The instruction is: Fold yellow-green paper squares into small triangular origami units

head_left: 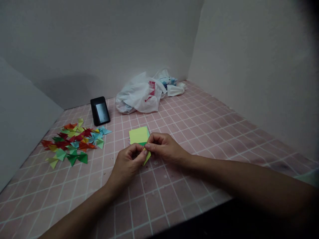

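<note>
Between my two hands is a small folded piece of yellow paper, its pointed end hanging down toward me. My left hand pinches it from the left with thumb and fingers closed. From the right, my right hand pinches its upper part, the fingertips of both hands almost meeting. Just beyond them lies a stack of square paper sheets, yellow on top, with green edges showing beneath. The fingers cover part of the folded paper and the near side of the stack.
Many folded paper pieces in red, orange, yellow, green and blue are heaped at left. Behind them a black device with a screen leans upright. A white plastic bag and a crumpled blue-patterned packet lie at the back, near the walls.
</note>
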The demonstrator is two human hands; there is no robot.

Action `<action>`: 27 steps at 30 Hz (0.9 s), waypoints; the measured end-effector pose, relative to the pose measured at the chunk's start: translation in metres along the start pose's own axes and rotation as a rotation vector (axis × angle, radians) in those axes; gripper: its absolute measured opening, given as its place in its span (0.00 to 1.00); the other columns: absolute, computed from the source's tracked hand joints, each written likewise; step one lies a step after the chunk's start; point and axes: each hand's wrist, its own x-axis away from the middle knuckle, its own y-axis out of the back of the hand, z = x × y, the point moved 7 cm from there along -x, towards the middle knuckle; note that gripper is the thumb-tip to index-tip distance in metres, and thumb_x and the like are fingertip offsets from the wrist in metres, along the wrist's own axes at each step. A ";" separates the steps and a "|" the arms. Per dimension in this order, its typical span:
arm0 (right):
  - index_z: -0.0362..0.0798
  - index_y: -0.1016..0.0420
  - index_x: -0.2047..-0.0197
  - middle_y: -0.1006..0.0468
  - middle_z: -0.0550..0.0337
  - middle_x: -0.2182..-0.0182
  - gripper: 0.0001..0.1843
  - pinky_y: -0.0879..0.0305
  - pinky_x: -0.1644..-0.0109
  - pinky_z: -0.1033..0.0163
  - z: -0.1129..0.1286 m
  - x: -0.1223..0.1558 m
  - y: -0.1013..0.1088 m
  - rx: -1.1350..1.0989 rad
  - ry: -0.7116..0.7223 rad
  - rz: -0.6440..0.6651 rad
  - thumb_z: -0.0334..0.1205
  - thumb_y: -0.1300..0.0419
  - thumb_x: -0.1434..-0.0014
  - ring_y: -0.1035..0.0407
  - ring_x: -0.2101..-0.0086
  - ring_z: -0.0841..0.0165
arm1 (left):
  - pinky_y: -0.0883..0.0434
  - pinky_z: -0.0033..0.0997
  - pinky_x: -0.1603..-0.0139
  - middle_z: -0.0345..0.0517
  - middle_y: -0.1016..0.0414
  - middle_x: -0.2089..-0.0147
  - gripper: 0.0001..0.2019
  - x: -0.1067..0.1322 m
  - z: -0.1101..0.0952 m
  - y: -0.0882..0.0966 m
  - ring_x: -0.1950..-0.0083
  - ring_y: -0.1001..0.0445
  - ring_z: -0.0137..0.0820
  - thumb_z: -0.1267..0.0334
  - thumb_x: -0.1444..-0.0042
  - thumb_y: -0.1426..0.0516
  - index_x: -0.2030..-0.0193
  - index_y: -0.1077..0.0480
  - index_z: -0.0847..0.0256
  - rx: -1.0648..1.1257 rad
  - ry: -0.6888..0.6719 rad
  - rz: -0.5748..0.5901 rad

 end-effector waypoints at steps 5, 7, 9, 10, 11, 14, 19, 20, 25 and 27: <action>0.46 0.31 0.73 0.30 0.65 0.78 0.15 0.38 0.68 0.65 0.011 0.000 0.001 0.037 0.061 -0.005 0.46 0.39 0.40 0.35 0.75 0.74 | 0.41 0.26 0.72 0.38 0.32 0.72 0.12 -0.002 -0.004 0.000 0.72 0.39 0.27 0.53 0.43 0.40 0.69 0.28 0.60 0.026 -0.037 0.026; 0.46 0.31 0.73 0.29 0.64 0.77 0.18 0.37 0.68 0.65 0.011 -0.002 0.001 0.042 0.074 0.015 0.49 0.42 0.36 0.34 0.76 0.74 | 0.43 0.26 0.74 0.36 0.34 0.74 0.13 -0.003 -0.004 0.002 0.75 0.41 0.26 0.52 0.43 0.40 0.70 0.30 0.60 0.035 -0.031 0.031; 0.46 0.31 0.71 0.28 0.63 0.76 0.20 0.37 0.70 0.65 0.011 -0.005 0.002 0.036 0.088 0.021 0.53 0.45 0.34 0.34 0.76 0.74 | 0.44 0.26 0.75 0.35 0.37 0.76 0.14 -0.004 -0.003 0.003 0.76 0.43 0.25 0.52 0.43 0.40 0.72 0.31 0.60 0.041 -0.019 0.029; 0.46 0.31 0.69 0.28 0.64 0.75 0.19 0.38 0.70 0.65 0.010 -0.006 0.002 0.033 0.085 0.023 0.54 0.44 0.35 0.35 0.76 0.74 | 0.45 0.26 0.75 0.35 0.38 0.77 0.14 -0.005 -0.002 0.004 0.77 0.44 0.25 0.52 0.43 0.40 0.72 0.32 0.60 0.041 -0.015 0.025; 0.46 0.31 0.68 0.29 0.64 0.75 0.18 0.39 0.71 0.65 0.009 -0.006 0.001 0.037 0.079 0.031 0.54 0.41 0.37 0.35 0.76 0.74 | 0.45 0.26 0.75 0.35 0.38 0.77 0.14 -0.005 -0.002 0.005 0.76 0.44 0.25 0.52 0.43 0.40 0.73 0.32 0.60 0.041 -0.010 0.023; 0.46 0.31 0.70 0.32 0.67 0.78 0.17 0.44 0.72 0.67 0.008 -0.004 -0.001 0.116 0.065 0.046 0.50 0.34 0.43 0.39 0.76 0.75 | 0.43 0.25 0.75 0.37 0.35 0.74 0.13 -0.005 -0.001 0.002 0.75 0.42 0.25 0.52 0.43 0.40 0.71 0.30 0.60 0.058 0.001 0.052; 0.46 0.33 0.75 0.31 0.65 0.79 0.16 0.44 0.70 0.65 0.019 0.002 0.003 0.232 0.129 -0.035 0.45 0.39 0.40 0.38 0.76 0.74 | 0.41 0.26 0.72 0.39 0.30 0.72 0.13 -0.005 0.000 -0.003 0.73 0.38 0.26 0.52 0.42 0.39 0.67 0.27 0.61 0.140 0.013 0.126; 0.46 0.33 0.75 0.31 0.64 0.79 0.17 0.43 0.69 0.65 0.020 0.003 0.003 0.232 0.137 -0.042 0.46 0.39 0.39 0.38 0.75 0.73 | 0.40 0.26 0.72 0.39 0.30 0.73 0.13 -0.005 -0.001 -0.002 0.73 0.37 0.26 0.53 0.43 0.39 0.68 0.27 0.61 0.139 0.006 0.130; 0.47 0.33 0.76 0.31 0.64 0.79 0.17 0.41 0.69 0.64 0.024 0.002 0.005 0.240 0.145 -0.052 0.47 0.42 0.38 0.36 0.76 0.73 | 0.36 0.27 0.69 0.39 0.30 0.75 0.12 -0.009 -0.007 0.009 0.73 0.34 0.27 0.55 0.43 0.39 0.72 0.28 0.61 0.102 -0.067 0.090; 0.47 0.33 0.76 0.31 0.63 0.79 0.17 0.40 0.68 0.64 0.024 0.001 0.005 0.254 0.147 -0.054 0.46 0.42 0.38 0.36 0.76 0.73 | 0.36 0.27 0.69 0.39 0.30 0.75 0.13 -0.011 -0.008 0.016 0.73 0.34 0.27 0.55 0.42 0.40 0.73 0.29 0.61 0.100 -0.087 0.033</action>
